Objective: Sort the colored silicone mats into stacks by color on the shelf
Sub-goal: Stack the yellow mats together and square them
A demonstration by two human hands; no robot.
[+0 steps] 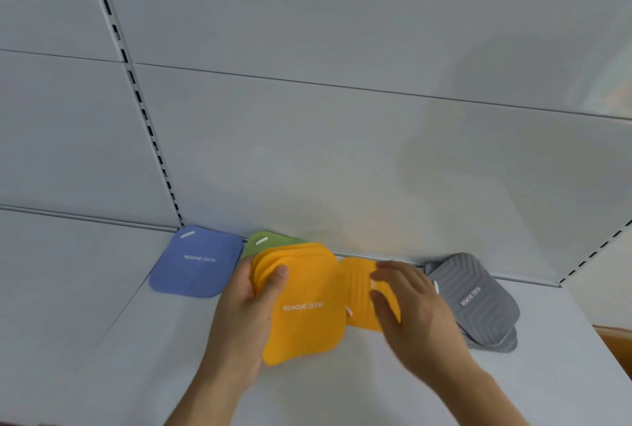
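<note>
We look down at a pale grey metal shelf where soft, rounded-square silicone mats lie along the back edge, against a grey panelled back wall with slotted uprights.

Our left hand grips a fanned stack of smooth yellow-orange silicone mats, thumb pressed on the top mat, fingers behind; the top face reads "REMOVE ODOR" in white print. The stack is held tilted above the middle of the shelf, its layered edges showing at the upper left corner.

Our right hand reaches with fingers spread and curled over a single yellow-orange ribbed silicone mat, which sits just beside the held stack near the back edge. The fingers touch its grooved surface, but we cannot tell whether they have closed on it.

Toward the back left lies a matte blue rounded-square silicone mat, flat on the shelf, with a white slot at its far corner and the same white lettering. Just beside it, partly hidden behind the yellow stack, a green silicone mat shows one corner with a white slot.

Toward the back right edge rests a small pile of grey silicone mats with wavy ridges, the top one labelled, the lower ones peeking out along the near side.
</note>
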